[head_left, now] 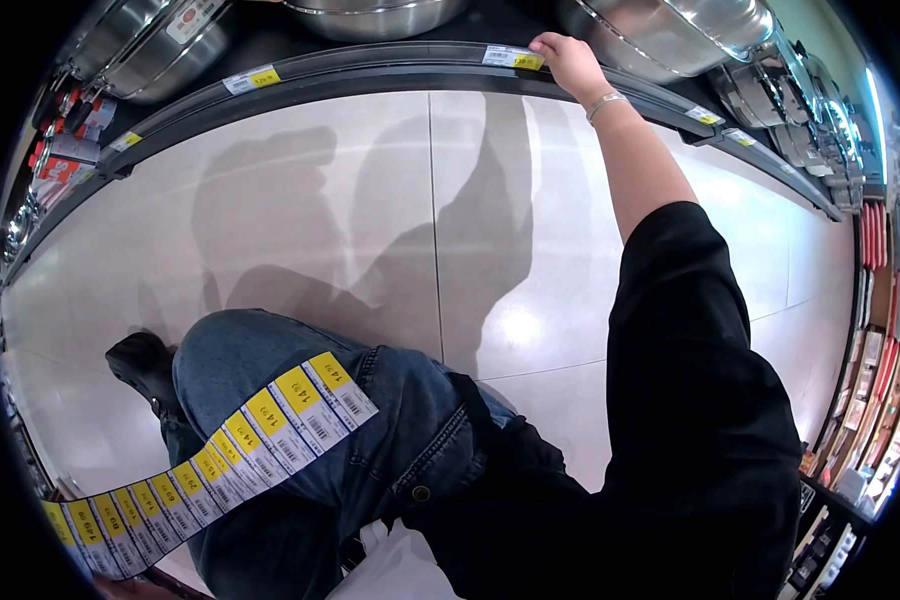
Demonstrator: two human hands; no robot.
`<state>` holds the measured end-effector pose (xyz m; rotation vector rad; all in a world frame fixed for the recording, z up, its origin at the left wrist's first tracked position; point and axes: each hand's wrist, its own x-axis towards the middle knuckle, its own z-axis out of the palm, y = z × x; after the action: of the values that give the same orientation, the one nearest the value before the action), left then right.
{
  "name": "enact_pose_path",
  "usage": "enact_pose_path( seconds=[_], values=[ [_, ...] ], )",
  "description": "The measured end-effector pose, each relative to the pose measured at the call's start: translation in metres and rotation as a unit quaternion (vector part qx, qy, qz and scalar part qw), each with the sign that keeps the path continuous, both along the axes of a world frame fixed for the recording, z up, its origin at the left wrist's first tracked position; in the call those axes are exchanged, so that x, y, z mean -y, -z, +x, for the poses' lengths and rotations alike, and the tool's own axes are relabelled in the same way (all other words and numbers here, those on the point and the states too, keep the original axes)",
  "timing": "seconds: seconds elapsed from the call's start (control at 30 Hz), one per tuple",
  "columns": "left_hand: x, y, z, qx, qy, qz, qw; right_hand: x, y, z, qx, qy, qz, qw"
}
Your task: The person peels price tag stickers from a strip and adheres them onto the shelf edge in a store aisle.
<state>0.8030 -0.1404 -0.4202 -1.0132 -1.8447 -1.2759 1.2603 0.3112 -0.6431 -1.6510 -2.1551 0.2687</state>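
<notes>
My right hand [574, 68] is at the shelf's front edge, fingers pinched together at the right end of a yellow-and-white price label [512, 57] in the dark label rail [390, 60]. A bracelet circles that wrist. A long curved strip of price labels [210, 470] lies across my jeans, its lower left end by my left hand [130, 588]. Only a dim part of the left hand shows at the bottom edge, closed on the strip; its fingers are mostly hidden.
Metal pots [660, 40] and steel bowls [375, 15] stand on the shelf above the rail. Another label [252, 79] sits farther left. Pale floor tiles [390, 180] lie below, with my bent knee [240, 350] over them. More shelves [875, 350] line the right side.
</notes>
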Motion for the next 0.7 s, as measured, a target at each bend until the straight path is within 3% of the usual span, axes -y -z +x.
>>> enact_pose_path(
  seconds=[0.27,0.63,0.7],
  values=[
    [-0.004,0.001,0.006,0.003,0.023,0.028,0.999,0.003,0.004,-0.002,0.018,0.008,0.043,0.999],
    [0.004,0.001,-0.001,-0.013,-0.002,0.011,1.0,0.002,0.0,0.002,-0.018,0.009,-0.008,1.0],
    [-0.001,0.001,0.003,0.002,0.037,0.026,0.999,-0.001,0.002,0.005,-0.047,-0.007,-0.015,0.999]
  ],
)
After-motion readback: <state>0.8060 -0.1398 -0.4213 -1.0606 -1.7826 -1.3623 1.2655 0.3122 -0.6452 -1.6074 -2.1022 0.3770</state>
